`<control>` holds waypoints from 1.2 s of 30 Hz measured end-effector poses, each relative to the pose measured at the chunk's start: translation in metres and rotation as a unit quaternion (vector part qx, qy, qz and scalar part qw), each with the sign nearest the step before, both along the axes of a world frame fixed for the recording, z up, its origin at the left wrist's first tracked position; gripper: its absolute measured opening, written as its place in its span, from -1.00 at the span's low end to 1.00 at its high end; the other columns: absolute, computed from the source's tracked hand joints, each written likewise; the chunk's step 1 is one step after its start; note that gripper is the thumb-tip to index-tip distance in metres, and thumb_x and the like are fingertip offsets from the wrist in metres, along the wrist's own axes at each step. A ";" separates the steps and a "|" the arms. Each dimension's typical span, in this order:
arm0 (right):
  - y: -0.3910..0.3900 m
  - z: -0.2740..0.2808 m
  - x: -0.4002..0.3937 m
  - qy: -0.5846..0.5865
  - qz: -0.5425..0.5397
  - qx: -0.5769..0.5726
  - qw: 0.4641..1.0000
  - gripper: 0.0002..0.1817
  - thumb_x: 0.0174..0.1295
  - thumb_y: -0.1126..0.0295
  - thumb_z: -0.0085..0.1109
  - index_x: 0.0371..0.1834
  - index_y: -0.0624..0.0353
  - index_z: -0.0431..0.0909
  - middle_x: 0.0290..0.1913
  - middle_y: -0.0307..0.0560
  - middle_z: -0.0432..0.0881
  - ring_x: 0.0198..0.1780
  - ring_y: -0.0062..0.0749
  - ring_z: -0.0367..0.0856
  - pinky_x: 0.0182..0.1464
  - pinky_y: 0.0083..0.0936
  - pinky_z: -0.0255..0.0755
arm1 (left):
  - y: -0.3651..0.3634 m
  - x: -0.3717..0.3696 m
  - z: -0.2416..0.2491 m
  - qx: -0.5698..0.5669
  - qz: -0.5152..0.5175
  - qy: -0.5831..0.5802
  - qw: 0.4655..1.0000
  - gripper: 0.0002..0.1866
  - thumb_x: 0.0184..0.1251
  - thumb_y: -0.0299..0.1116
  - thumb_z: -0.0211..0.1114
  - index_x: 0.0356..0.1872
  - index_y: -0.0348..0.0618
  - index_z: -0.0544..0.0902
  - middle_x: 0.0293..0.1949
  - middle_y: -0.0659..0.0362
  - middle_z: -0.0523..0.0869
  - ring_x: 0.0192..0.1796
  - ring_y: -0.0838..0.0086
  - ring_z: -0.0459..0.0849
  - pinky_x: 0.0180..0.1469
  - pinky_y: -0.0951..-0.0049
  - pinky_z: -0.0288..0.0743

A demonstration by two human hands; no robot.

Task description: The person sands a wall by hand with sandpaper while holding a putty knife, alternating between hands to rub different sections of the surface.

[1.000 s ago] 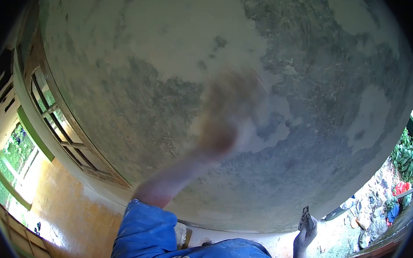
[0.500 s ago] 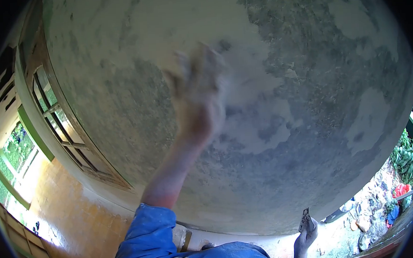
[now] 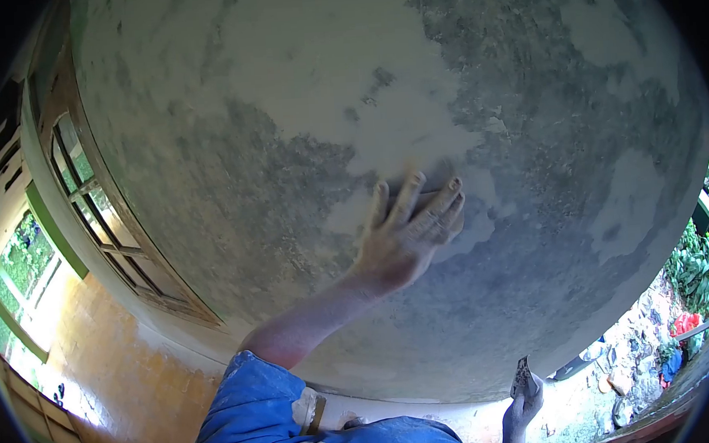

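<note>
Head view: a broad patchy wall, one hand spread on it, a small dark piece in the other

We judge the wall, by far the largest thing here, to be hard, stiff and fixed, its skin dry and perhaps powdery where pale patches meet the rough grey. It gives us nothing to grasp, so a flat palm with light, even pressure suits it. It fills the middle of the view and bulges through the lens; since it runs out at the top, we cannot tell its long axis. Beside it, toward the left edge of the picture, sits a wooden window frame.

Our left hand lies against the wall near the middle, fingers spread and pointing up the picture. Shadow darkens the gaps between them, and we cannot tell whether something thin is under the palm.

Our right hand, low and toward the right, is closed around a dark flat piece. We expect this piece to be light and fairly stiff, with a thin edge that could nick the wall. Its lower end looks the better place to hold, leaving the tip free. Its long axis runs nearly upright in view, the narrow tip pointing up, close to the wall's lower edge; whether they touch, we cannot tell.
</note>
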State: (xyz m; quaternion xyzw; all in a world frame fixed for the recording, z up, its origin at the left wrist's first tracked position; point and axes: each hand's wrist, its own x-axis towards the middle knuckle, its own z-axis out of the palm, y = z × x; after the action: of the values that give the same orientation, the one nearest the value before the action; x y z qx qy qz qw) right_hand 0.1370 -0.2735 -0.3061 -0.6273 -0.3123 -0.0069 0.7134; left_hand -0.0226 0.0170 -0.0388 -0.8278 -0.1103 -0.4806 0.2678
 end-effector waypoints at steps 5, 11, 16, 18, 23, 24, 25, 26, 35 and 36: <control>0.001 0.004 -0.005 -0.025 -0.021 0.007 0.999 -0.79 0.19 0.64 -0.02 -0.12 0.35 0.50 -0.36 -0.16 0.59 -0.37 -0.62 0.46 -0.30 -0.68 0.33 | 0.007 -0.026 0.056 -0.001 0.090 -0.091 0.992 -0.39 0.36 -0.41 0.07 0.41 0.20 0.15 0.45 0.31 0.08 0.49 -0.05 -0.26 0.38 -0.15 -0.72; 0.001 -0.005 -0.003 0.009 -0.012 0.001 1.000 -0.80 0.19 0.65 -0.02 -0.13 0.34 0.50 -0.38 -0.18 0.58 -0.39 -0.65 0.45 -0.33 -0.69 0.31 | 0.006 -0.025 0.032 0.012 0.067 -0.049 0.996 -0.39 0.36 -0.47 0.02 0.40 0.25 0.16 0.46 0.33 0.05 0.49 0.03 -0.19 0.38 -0.20 -0.65; 0.002 0.001 -0.007 0.001 0.003 -0.010 1.000 -0.84 0.22 0.60 0.03 -0.15 0.33 0.51 -0.43 -0.22 0.56 -0.41 -0.66 0.43 -0.38 -0.70 0.27 | 0.010 -0.014 -0.005 -0.009 0.026 -0.053 0.998 -0.38 0.34 -0.49 0.06 0.40 0.25 0.18 0.46 0.32 0.05 0.49 0.00 -0.17 0.36 -0.20 -0.72; 0.006 0.004 -0.009 0.000 0.003 0.002 1.000 -0.86 0.23 0.58 0.05 -0.16 0.33 0.51 -0.45 -0.23 0.55 -0.43 -0.67 0.41 -0.40 -0.70 0.25 | 0.010 -0.019 0.003 0.021 0.019 0.005 1.000 -0.35 0.32 -0.51 0.08 0.40 0.24 0.17 0.46 0.32 0.06 0.49 0.01 -0.17 0.35 -0.18 -0.76; 0.006 -0.001 -0.006 0.010 0.010 -0.004 1.000 -0.87 0.25 0.53 0.08 -0.17 0.32 0.51 -0.48 -0.27 0.52 -0.46 -0.70 0.36 -0.43 -0.71 0.20 | 0.011 -0.017 0.034 -0.085 -0.001 -0.087 0.993 -0.49 0.40 -0.44 0.03 0.35 0.20 0.29 0.45 0.30 0.08 0.50 0.09 -0.35 0.38 0.06 -0.88; 0.006 0.003 -0.007 0.008 0.010 -0.005 1.000 -0.87 0.25 0.53 0.08 -0.17 0.32 0.51 -0.48 -0.27 0.52 -0.46 -0.70 0.36 -0.43 -0.71 0.20 | -0.019 -0.012 0.025 -0.428 -0.236 -0.035 0.872 -0.49 0.39 -0.44 0.03 0.34 0.23 0.29 0.44 0.34 0.11 0.50 0.06 -0.31 0.36 0.05 -0.91; 0.006 0.008 -0.009 0.014 0.002 -0.005 1.000 -0.87 0.25 0.54 0.07 -0.17 0.32 0.51 -0.48 -0.26 0.53 -0.46 -0.69 0.37 -0.42 -0.71 0.21 | -0.011 -0.011 0.016 -0.428 -0.236 -0.035 0.872 -0.49 0.39 -0.44 0.03 0.34 0.23 0.29 0.44 0.34 0.11 0.50 0.06 -0.31 0.36 0.05 -0.91; 0.007 0.011 -0.011 0.020 -0.006 -0.005 1.000 -0.86 0.24 0.54 0.06 -0.17 0.32 0.51 -0.47 -0.25 0.53 -0.45 -0.69 0.38 -0.41 -0.71 0.22 | -0.006 -0.012 0.015 -0.186 -0.130 -0.008 0.974 -0.41 0.34 -0.48 0.07 0.37 0.23 0.22 0.46 0.37 0.05 0.51 0.10 -0.31 0.35 -0.04 -0.89; 0.000 -0.006 -0.005 0.014 0.016 -0.001 1.000 -0.85 0.26 0.50 0.05 -0.17 0.33 0.50 -0.44 -0.22 0.54 -0.44 -0.66 0.41 -0.40 -0.70 0.26 | 0.013 -0.007 0.015 0.046 0.011 -0.022 0.999 -0.22 0.20 -0.55 0.19 0.41 0.31 0.12 0.47 0.41 0.02 0.52 0.21 -0.28 0.33 -0.14 -0.85; 0.002 -0.008 -0.005 0.008 -0.003 0.003 1.000 -0.86 0.26 0.50 0.04 -0.17 0.33 0.50 -0.46 -0.24 0.52 -0.45 -0.67 0.39 -0.41 -0.69 0.24 | 0.013 -0.005 0.011 0.048 0.010 -0.020 0.999 -0.22 0.20 -0.55 0.19 0.41 0.31 0.12 0.47 0.41 0.02 0.52 0.21 -0.28 0.33 -0.14 -0.85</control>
State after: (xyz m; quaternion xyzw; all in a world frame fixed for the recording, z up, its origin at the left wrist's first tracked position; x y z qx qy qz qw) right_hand 0.1319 -0.2717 -0.3140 -0.6264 -0.3046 -0.0051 0.7175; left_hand -0.0279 0.0297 -0.0281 -0.8028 -0.1003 -0.4994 0.3100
